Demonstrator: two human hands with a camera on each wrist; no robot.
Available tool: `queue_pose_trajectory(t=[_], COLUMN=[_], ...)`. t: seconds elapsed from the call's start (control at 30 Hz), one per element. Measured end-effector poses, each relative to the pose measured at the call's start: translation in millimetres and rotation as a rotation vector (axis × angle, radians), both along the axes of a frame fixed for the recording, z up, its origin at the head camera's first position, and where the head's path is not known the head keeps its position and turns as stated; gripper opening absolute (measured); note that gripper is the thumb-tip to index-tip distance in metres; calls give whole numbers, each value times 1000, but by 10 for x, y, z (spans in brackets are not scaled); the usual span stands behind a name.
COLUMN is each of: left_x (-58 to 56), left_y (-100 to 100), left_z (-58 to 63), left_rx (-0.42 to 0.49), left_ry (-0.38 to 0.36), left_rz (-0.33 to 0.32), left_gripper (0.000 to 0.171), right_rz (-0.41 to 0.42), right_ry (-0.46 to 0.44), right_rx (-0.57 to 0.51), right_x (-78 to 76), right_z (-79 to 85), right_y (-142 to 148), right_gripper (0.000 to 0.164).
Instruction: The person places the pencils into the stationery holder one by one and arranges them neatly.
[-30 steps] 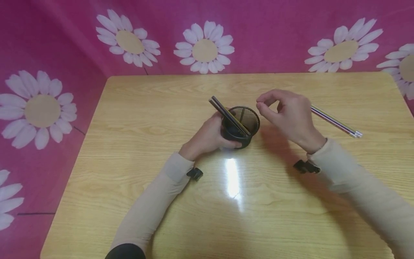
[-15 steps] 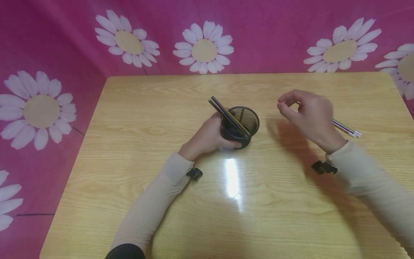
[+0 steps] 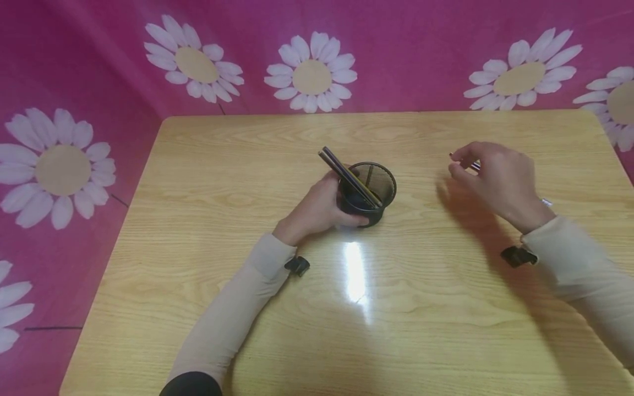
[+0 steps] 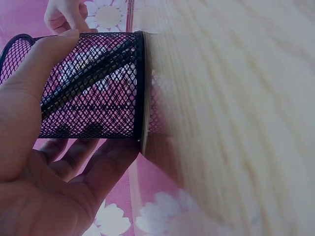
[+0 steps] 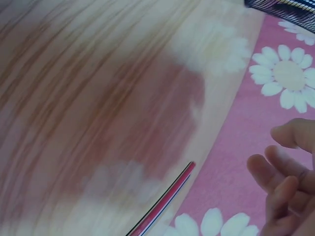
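Observation:
My left hand (image 3: 324, 206) grips a black wire-mesh pencil cup (image 4: 93, 93), thumb on one side and fingers on the other. The cup stands on the table, and several dark striped pencils (image 3: 346, 175) lean together in it, sticking out over its rim toward the back left. To the right, my right hand (image 3: 502, 179) hovers over striped pencils (image 5: 165, 199) lying on the table. Its fingers (image 5: 283, 160) are loosely bent with nothing between them. From above, the hand hides most of these pencils; a white end (image 3: 546, 202) shows beside the wrist.
The wood-grain table (image 3: 223, 165) reflects a bright light patch in front of the cup. Behind it and to its left hangs a magenta cloth (image 3: 411, 55) with large white daisies. Small black devices (image 3: 298, 266) sit at both wrists.
My right hand has moved right, away from the cup, and now covers most of the pencils on the table. The left hand and the cup stay where they were.

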State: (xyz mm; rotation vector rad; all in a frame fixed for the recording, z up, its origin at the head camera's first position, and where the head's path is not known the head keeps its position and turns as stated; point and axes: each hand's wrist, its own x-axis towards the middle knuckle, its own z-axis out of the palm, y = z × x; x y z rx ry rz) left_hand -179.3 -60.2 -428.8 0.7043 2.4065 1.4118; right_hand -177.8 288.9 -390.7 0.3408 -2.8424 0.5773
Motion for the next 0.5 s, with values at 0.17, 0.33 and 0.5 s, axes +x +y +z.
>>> queue_pose_trajectory(t=[0.17,0.33,0.5], left_x=[-1,-2,0], left_y=[-1,0,-5], left_z=[-9,-18,-9], left_rx=[9,7,-2], left_ry=[-6,-8,-1], left_rz=[-5,-3,0], left_gripper=[95,94,94], right_rz=[-17,-20,-22], right_ry=[-78,-113,-122], right_rx=[47,95,136], right_x=[-10,-17,-28], right_z=[-27,-47,-75], right_y=[89,196,308], right_gripper=[21,20,21])
